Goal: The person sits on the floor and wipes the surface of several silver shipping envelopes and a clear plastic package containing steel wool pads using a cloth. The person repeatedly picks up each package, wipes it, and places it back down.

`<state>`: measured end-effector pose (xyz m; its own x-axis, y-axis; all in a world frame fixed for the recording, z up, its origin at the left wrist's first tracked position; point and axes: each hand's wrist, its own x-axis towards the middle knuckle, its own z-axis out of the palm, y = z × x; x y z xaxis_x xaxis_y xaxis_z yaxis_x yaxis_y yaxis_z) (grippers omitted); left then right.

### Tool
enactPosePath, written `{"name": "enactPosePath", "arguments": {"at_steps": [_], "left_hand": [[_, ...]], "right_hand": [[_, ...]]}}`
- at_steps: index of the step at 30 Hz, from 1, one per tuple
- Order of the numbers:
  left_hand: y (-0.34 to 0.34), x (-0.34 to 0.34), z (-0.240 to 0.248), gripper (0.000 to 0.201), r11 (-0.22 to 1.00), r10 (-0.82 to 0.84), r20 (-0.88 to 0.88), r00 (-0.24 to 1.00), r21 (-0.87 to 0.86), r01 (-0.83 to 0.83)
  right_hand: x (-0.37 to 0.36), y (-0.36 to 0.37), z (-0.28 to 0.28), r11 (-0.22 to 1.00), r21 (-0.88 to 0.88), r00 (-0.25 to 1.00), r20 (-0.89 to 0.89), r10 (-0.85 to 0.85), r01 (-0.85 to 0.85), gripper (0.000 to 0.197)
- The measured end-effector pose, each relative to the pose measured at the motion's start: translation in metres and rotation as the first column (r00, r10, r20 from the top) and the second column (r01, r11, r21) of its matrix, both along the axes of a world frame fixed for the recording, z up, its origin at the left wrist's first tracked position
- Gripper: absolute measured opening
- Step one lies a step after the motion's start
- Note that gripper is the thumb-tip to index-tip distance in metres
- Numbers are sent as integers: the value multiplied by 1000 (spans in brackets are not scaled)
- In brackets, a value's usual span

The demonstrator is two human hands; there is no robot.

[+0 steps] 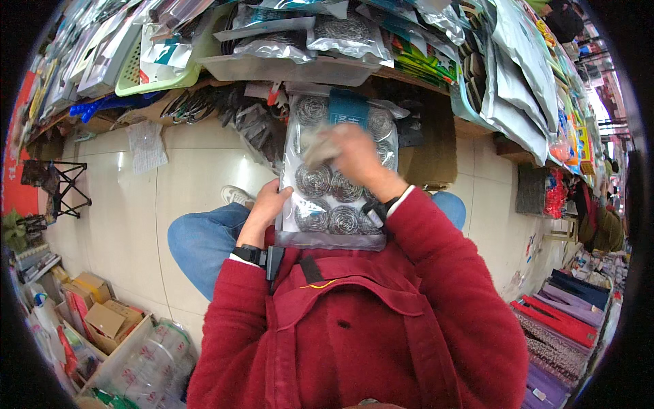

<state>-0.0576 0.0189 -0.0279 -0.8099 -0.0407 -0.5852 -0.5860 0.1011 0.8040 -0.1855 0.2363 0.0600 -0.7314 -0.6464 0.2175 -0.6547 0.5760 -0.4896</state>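
A clear flat pack of steel wool scourers (pixel 344 219) with a teal label lies on my lap, its far end near the shelf. My left hand (pixel 271 203) pinches the pack's left edge, thumb on top and the other fingers hidden beneath. Over the upper half of the pack, my right hand (pixel 359 155) is closed on a crumpled greyish cloth (pixel 320 146). Hand and cloth are blurred by motion, and they cover some of the coiled scourers.
A shelf ahead carries a clear plastic bin (pixel 286 71) of similar packs, a light green basket (pixel 157 85) and grey bags (pixel 521 75). Cardboard boxes (pixel 112 319) stand at lower left, folded clothes (pixel 558 320) at lower right. A folding stool (pixel 68 191) is at left.
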Motion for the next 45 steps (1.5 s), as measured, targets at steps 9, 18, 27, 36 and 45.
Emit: {"name": "enactPosePath", "arguments": {"at_steps": [9,18,27,36,45], "left_hand": [[1,-82,2,31,988,150,-164,975,58,-142],[-5,-122,-47,29,900,87,-332,939,-377,-217],[16,-127,-33,30,767,8,-383,924,-591,-252],[-8,-131,-45,27,755,-34,-398,917,-612,-237],[-5,-135,-47,25,774,50,-425,904,-555,-304]], "right_hand": [[-3,4,-19,985,94,989,-54,-138,142,59],[-69,53,-26,857,250,871,-335,-360,450,35],[-51,33,-26,749,235,784,-219,-581,620,37],[5,34,-26,956,240,965,-240,-109,168,47],[-38,140,-34,647,333,700,-61,-711,686,49]]}}
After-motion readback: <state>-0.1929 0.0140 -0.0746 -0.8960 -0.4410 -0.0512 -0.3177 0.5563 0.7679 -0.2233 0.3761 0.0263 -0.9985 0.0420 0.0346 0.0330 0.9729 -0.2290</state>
